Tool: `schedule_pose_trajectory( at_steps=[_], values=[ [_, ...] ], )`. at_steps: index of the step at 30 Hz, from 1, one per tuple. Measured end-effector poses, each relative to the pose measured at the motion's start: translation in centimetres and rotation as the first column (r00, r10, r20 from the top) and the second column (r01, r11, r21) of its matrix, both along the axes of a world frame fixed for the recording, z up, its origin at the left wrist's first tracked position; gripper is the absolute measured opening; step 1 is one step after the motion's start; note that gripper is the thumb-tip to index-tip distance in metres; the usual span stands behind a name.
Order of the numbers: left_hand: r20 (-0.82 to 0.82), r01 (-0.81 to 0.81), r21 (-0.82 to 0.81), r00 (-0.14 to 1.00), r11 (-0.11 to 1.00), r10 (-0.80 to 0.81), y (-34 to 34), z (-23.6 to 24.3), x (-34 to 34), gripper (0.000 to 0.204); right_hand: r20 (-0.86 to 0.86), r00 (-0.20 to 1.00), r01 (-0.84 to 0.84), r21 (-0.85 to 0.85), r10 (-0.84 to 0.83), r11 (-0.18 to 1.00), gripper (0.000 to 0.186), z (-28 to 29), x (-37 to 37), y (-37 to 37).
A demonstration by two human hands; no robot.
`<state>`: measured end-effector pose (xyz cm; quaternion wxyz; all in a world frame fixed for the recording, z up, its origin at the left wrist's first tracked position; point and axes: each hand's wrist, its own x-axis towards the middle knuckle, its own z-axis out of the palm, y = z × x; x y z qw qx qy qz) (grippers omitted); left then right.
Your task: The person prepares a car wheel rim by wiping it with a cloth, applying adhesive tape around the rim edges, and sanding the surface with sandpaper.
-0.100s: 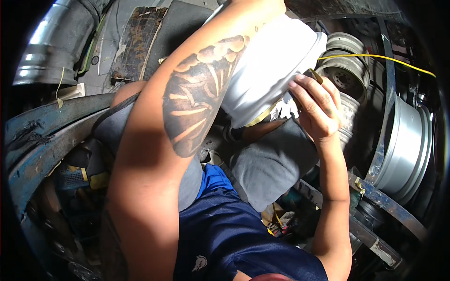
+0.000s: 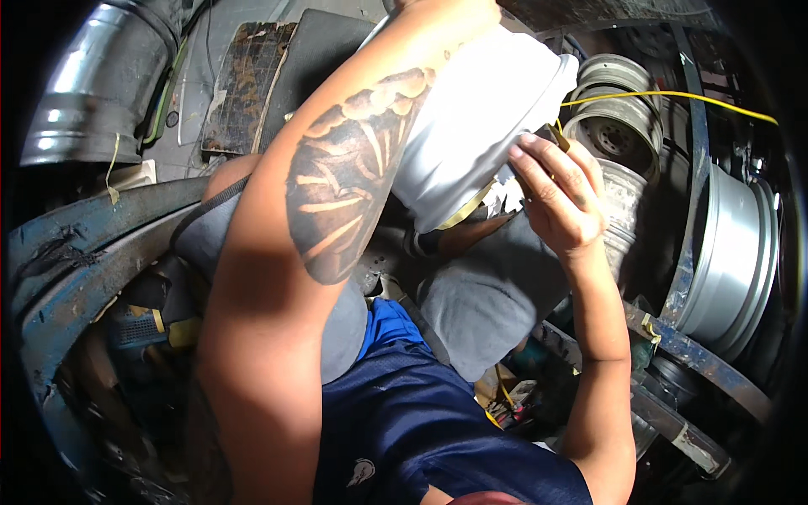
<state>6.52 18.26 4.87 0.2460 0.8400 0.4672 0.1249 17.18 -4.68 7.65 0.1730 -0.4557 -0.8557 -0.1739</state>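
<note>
A smooth white, drum-shaped piece (image 2: 471,109), which looks like a wheel rim, stands between my knees at the upper middle. My left arm reaches across its left side. At the upper edge, my left hand (image 2: 463,12) lies over the far end of the piece, its fingers out of sight. Beside the near right edge, my right hand (image 2: 566,189) has bent fingers closed on a small folded brown piece (image 2: 553,137) resembling sandpaper. Yellowish tape (image 2: 463,210) and torn white paper (image 2: 505,195) show along the near lower edge.
Several worn wheel rims (image 2: 619,126) are stacked at the right, with a yellow cable (image 2: 673,93) crossing them. A silver rim (image 2: 724,261) leans by a blue metal frame (image 2: 694,177). Bent blue metal (image 2: 101,219) and a power tool (image 2: 139,324) are at the left.
The whole view has shifted slightly. My right hand keeps its grip by the white piece's edge and sits a touch farther left in the picture.
</note>
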Motion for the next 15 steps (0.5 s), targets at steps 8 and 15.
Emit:
schedule_pose_trajectory(
  at_steps=[8,15],
  values=[
    [0.024,0.004,-0.013,1.000,1.000,-0.004,-0.7,1.2,-1.2,0.039,0.031,0.998,-0.048,0.003,0.048,0.999,0.037,-0.1,-0.2,0.3],
    [0.025,0.008,-0.043,1.000,0.999,-0.007,-0.9,1.8,-1.2,0.043,0.075,0.996,-0.057,-0.009,0.058,0.998,0.036,0.3,0.0,0.4]
  ],
)
